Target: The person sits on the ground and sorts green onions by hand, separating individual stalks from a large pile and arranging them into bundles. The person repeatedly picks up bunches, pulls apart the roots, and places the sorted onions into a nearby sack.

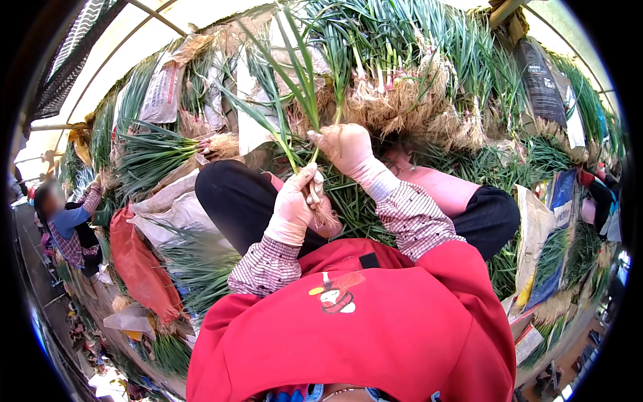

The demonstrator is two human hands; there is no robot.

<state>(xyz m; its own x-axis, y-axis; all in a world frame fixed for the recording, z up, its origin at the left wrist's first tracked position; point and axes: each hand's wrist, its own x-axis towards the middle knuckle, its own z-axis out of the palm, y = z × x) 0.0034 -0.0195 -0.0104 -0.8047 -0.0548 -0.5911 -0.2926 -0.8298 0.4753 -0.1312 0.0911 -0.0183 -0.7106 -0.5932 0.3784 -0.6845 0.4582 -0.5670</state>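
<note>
Both my hands wear thin pale gloves and meet above my crossed legs. My left hand [293,208] is closed round the lower stems of a few spring onions [314,189], whose white bulbs and stringy roots hang beside the palm. Their long green leaves fan up and away from me. Just above and to the right, my right hand [345,147] pinches at the green stems, its fingers closed. The exact grip of its fingertips is partly hidden. Loose green leaves [365,214] lie under the hands, between my legs.
A large heap of spring onions [402,87] with tan roots lies ahead. A bundle [167,154] rests at left, near a red sack [140,261]. White and blue sacks [559,208] lie at right. Another person [67,221] works at far left.
</note>
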